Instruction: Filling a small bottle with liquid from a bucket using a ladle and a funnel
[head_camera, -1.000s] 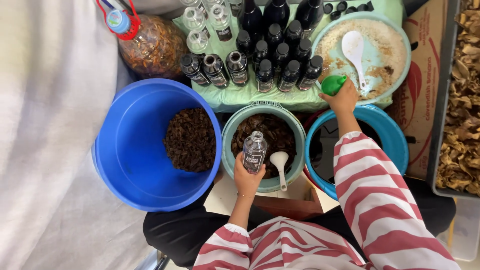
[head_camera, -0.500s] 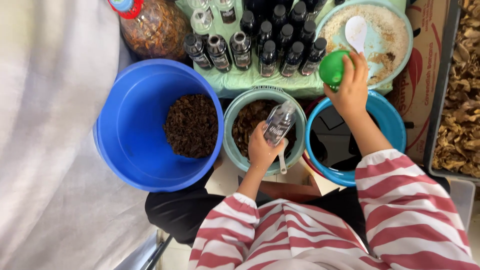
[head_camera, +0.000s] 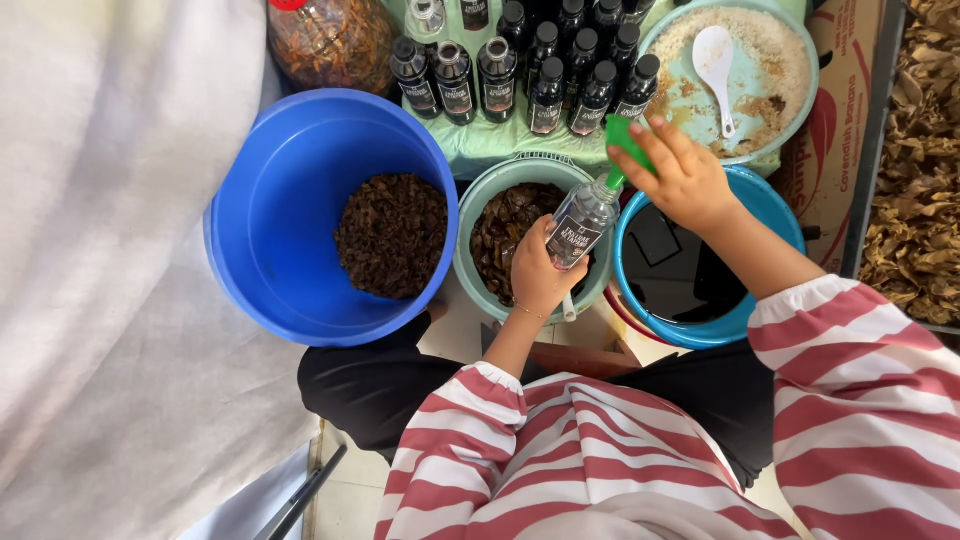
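My left hand (head_camera: 538, 272) grips a small clear glass bottle (head_camera: 583, 217) with a dark label, tilted over the teal bowl (head_camera: 480, 200) of brown dried pieces. My right hand (head_camera: 682, 178) holds a green funnel (head_camera: 624, 140) whose spout sits in the bottle's mouth. A white spoon handle (head_camera: 568, 308) pokes out below my left hand. Just right of the bottle stands a light blue bucket (head_camera: 770, 205) of dark liquid.
A big blue basin (head_camera: 270, 200) with a heap of dark dried matter sits at left. Several dark capped bottles (head_camera: 545, 60) stand on a green cloth behind. A pale bowl (head_camera: 790, 100) with a white spoon, a jar (head_camera: 330, 40) and a tray of dried leaves (head_camera: 915, 180) lie around.
My right hand brought the green funnel from the back down onto the bottle's mouth. My left hand lifted and tilted the bottle to the right, toward the blue bucket.
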